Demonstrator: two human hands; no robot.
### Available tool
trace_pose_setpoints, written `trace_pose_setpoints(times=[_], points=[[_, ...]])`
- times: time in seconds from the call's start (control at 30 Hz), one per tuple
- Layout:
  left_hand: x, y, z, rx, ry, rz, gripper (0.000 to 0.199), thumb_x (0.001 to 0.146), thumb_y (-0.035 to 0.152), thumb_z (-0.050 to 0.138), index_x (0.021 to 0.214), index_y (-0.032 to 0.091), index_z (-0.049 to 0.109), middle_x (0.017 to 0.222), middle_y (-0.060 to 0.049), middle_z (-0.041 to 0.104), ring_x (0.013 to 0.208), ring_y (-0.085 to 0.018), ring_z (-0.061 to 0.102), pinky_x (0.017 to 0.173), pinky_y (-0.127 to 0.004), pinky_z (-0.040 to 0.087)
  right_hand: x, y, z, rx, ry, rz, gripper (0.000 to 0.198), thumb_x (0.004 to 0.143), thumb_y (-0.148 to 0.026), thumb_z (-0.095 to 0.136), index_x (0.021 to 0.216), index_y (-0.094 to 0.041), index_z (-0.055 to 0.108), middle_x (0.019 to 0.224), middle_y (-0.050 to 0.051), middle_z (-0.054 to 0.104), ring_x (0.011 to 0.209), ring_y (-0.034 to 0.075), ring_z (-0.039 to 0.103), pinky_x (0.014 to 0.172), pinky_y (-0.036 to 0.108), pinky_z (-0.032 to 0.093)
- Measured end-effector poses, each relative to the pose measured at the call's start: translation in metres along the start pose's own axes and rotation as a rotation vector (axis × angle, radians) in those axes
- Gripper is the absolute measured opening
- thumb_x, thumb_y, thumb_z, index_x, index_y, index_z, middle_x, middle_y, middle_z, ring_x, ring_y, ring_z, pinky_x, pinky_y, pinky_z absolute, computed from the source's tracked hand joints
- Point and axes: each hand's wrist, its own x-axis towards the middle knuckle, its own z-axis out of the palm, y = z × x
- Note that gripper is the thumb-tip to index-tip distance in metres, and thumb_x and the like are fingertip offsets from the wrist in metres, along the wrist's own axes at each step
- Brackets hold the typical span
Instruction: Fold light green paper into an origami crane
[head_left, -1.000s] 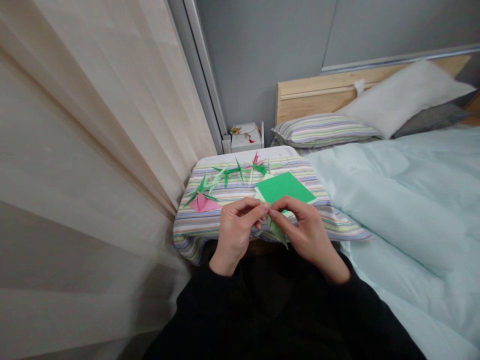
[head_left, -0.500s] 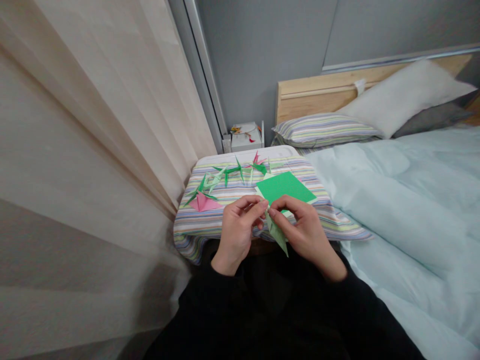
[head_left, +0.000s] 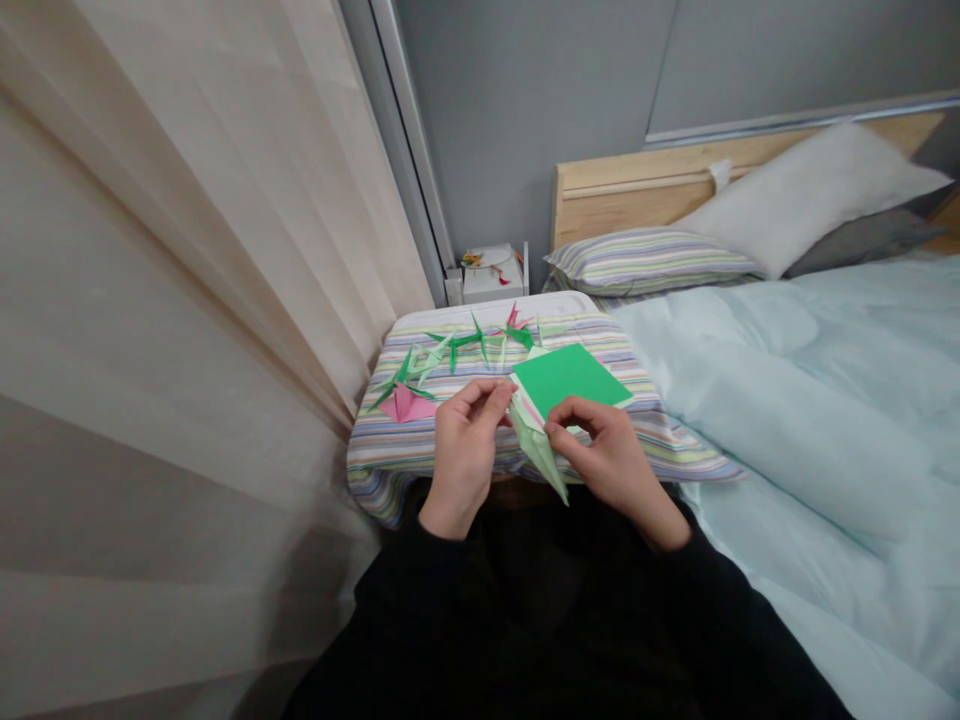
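Note:
Between my hands is a pale green folded origami paper (head_left: 541, 452), its long point hanging down toward me. My left hand (head_left: 471, 440) pinches its upper end between thumb and fingers. Against its right edge, the thumb and index finger of my right hand (head_left: 600, 445) are pressed together. A stack of square paper (head_left: 574, 375), dark green on top with pale edges below, lies just beyond my right hand. Left of my left hand sits a pink folded paper (head_left: 405, 403). Several green origami cranes (head_left: 466, 342) are spread behind, and a pink crane (head_left: 514, 320) stands farther back.
A striped cloth (head_left: 390, 450) covers the small table under the papers. The curtain (head_left: 225, 250) hangs close on the left, and a bed with a pale blue quilt (head_left: 810, 400) adjoins on the right. A white box (head_left: 491, 285) with small colourful items stands behind.
My left hand has shifted slightly left and up, and my hands are a little farther apart. More of the pale green folded paper now shows between them.

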Motion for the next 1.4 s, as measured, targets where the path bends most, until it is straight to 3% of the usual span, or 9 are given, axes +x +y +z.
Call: trace_pose_setpoints(times=[0.13, 0.27, 0.4, 0.57, 0.77, 1.07, 1.23, 1.4], points=[[0.008, -0.003, -0.003, 0.012, 0.035, 0.026, 0.022, 0.076, 0.037, 0.081, 0.082, 0.017, 0.073, 0.078, 0.0, 0.066, 0.068, -0.01, 0.058, 0.059, -0.018, 0.047, -0.002, 0.004, 0.002, 0.115, -0.014, 0.06, 0.017, 0.091, -0.03, 0.061, 0.08, -0.018, 0.066, 0.074, 0.001, 0.069, 0.07, 0.016, 0.063, 0.068, 0.029, 0.048], [0.006, -0.007, -0.002, 0.096, 0.008, 0.072, 0.023, 0.08, 0.039, 0.078, 0.084, 0.017, 0.072, 0.079, -0.001, 0.067, 0.069, -0.011, 0.059, 0.06, -0.019, 0.049, -0.001, 0.003, 0.007, 0.19, -0.005, 0.063, 0.014, 0.089, -0.032, 0.068, 0.088, -0.018, 0.068, 0.08, 0.002, 0.07, 0.072, 0.017, 0.065, 0.066, 0.028, 0.051], [-0.006, -0.012, 0.0, 0.054, 0.018, 0.068, 0.036, 0.076, 0.034, 0.081, 0.106, 0.021, 0.066, 0.095, -0.002, 0.067, 0.082, -0.014, 0.065, 0.069, -0.023, 0.056, 0.001, 0.008, 0.008, 0.142, 0.139, 0.074, 0.014, 0.089, -0.031, 0.067, 0.083, -0.019, 0.069, 0.079, 0.003, 0.072, 0.073, 0.018, 0.066, 0.066, 0.029, 0.052], [-0.017, -0.015, 0.001, 0.141, -0.103, -0.028, 0.019, 0.079, 0.029, 0.077, 0.084, 0.015, 0.065, 0.077, -0.001, 0.066, 0.071, -0.013, 0.064, 0.066, -0.024, 0.056, 0.001, 0.014, 0.008, 0.044, 0.229, 0.007, 0.008, 0.089, -0.027, 0.068, 0.085, -0.02, 0.069, 0.081, 0.003, 0.073, 0.077, 0.019, 0.068, 0.075, 0.033, 0.054], [-0.015, -0.016, 0.002, 0.085, -0.058, -0.05, 0.023, 0.075, 0.026, 0.079, 0.086, 0.016, 0.062, 0.08, 0.001, 0.065, 0.069, -0.012, 0.065, 0.065, -0.024, 0.057, 0.0, 0.012, 0.008, -0.065, 0.228, -0.076, 0.008, 0.09, -0.023, 0.065, 0.083, -0.021, 0.067, 0.081, 0.003, 0.073, 0.077, 0.02, 0.066, 0.075, 0.034, 0.052], [-0.016, -0.014, 0.005, 0.089, -0.126, -0.087, 0.022, 0.076, 0.029, 0.08, 0.076, 0.016, 0.062, 0.072, 0.002, 0.062, 0.066, -0.011, 0.062, 0.068, -0.023, 0.056, 0.002, 0.012, 0.008, -0.11, 0.204, -0.108, 0.007, 0.092, -0.024, 0.063, 0.086, -0.022, 0.061, 0.081, 0.003, 0.068, 0.078, 0.02, 0.064, 0.075, 0.034, 0.052], [-0.017, -0.016, 0.008, 0.079, -0.108, -0.078, 0.022, 0.076, 0.029, 0.079, 0.076, 0.016, 0.062, 0.072, 0.002, 0.064, 0.068, -0.012, 0.064, 0.073, -0.026, 0.058, 0.0, 0.01, 0.008, -0.308, 0.26, -0.184, 0.011, 0.093, -0.024, 0.064, 0.085, -0.022, 0.057, 0.083, 0.004, 0.061, 0.081, 0.022, 0.058, 0.073, 0.035, 0.047], [-0.018, -0.017, 0.008, 0.098, -0.087, -0.036, 0.011, 0.079, 0.023, 0.074, 0.081, 0.016, 0.067, 0.076, -0.001, 0.07, 0.072, -0.014, 0.067, 0.078, -0.028, 0.058, -0.002, 0.01, 0.01, -0.27, 0.208, -0.123, 0.012, 0.092, -0.025, 0.067, 0.085, -0.021, 0.058, 0.079, 0.002, 0.062, 0.072, 0.019, 0.056, 0.067, 0.032, 0.043]])
